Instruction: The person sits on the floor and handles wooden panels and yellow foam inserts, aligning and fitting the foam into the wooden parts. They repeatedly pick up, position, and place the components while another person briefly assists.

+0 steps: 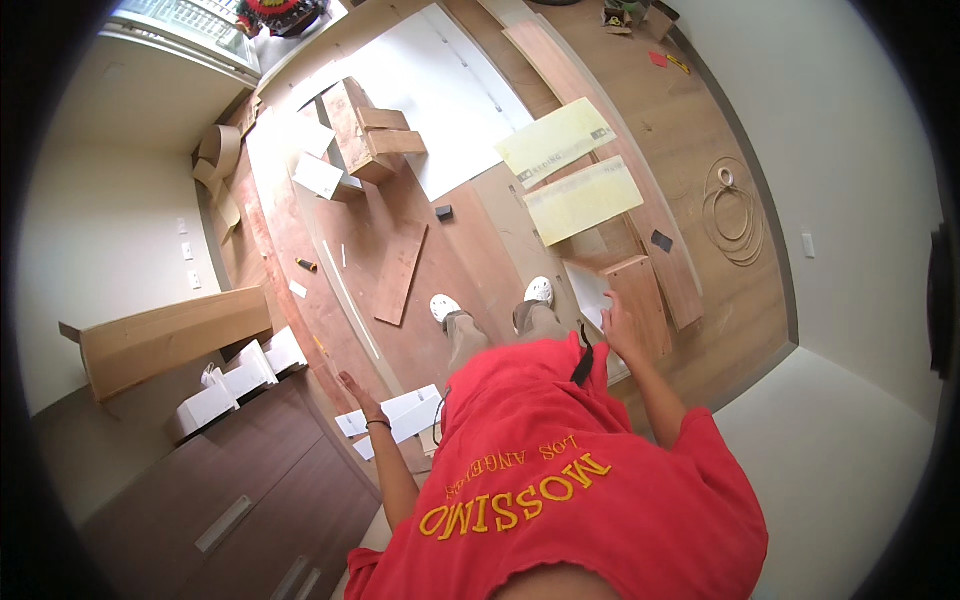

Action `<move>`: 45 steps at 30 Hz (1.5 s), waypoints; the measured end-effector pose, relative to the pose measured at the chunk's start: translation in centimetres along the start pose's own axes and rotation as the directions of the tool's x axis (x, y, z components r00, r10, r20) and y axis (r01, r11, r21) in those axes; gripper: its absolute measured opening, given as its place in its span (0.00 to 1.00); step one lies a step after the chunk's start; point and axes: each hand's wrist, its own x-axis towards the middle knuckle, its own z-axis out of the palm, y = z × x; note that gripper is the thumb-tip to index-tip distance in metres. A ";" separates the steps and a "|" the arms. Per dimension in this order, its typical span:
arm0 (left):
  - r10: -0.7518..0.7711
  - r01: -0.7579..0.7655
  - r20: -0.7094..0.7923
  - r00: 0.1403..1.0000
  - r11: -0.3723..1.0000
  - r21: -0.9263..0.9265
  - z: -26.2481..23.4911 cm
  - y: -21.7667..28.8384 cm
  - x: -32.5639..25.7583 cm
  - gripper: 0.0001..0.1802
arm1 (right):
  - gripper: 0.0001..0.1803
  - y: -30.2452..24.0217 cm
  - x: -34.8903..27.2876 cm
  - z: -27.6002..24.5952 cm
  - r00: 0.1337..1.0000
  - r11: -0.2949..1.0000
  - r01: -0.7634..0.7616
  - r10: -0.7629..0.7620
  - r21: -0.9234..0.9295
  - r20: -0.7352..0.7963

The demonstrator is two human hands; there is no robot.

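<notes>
My left hand (364, 398) hangs low at my left side with its fingers stretched out and nothing in it. Beneath and beside it lie white strips of board (408, 412). My right hand (618, 328) is out to my right, its fingers loosely extended over the edge between a small white panel (588, 288) and a reddish-brown wooden board (640, 290). Whether the fingertips touch either one I cannot tell. A dark strap (583, 362) hangs at my waist, close to the right arm.
A cardboard box (365, 130), a loose brown plank (401, 272) and a large white sheet (440, 100) lie ahead. Two pale yellow sheets (583, 200) rest right of it. Coiled cable (735, 225) lies near the right wall. A dark cabinet (240, 490) stands left; another person (282, 12) shows far off.
</notes>
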 end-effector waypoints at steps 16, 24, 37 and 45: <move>-0.048 0.063 -0.088 0.995 0.983 0.175 -2.2 -15.5 2.7 0.48 | 0.10 0.0 3.0 -0.5 0.983 0.999 -0.025 0.029 -0.024 0.181; -0.258 0.261 -0.039 0.965 0.958 0.120 -1.7 -22.0 -1.8 0.47 | 0.07 3.0 4.8 1.3 0.988 0.897 -0.007 0.076 0.442 -0.138; -0.023 0.069 -0.150 0.988 0.951 0.303 -1.2 -15.8 0.2 0.38 | 0.10 -10.0 9.5 5.5 0.940 0.904 0.220 -0.297 0.367 0.169; -0.191 0.240 -0.242 0.951 0.951 0.193 -3.8 -21.1 -2.2 0.39 | 0.15 -21.4 10.5 11.6 0.693 0.975 0.119 -0.216 0.186 0.688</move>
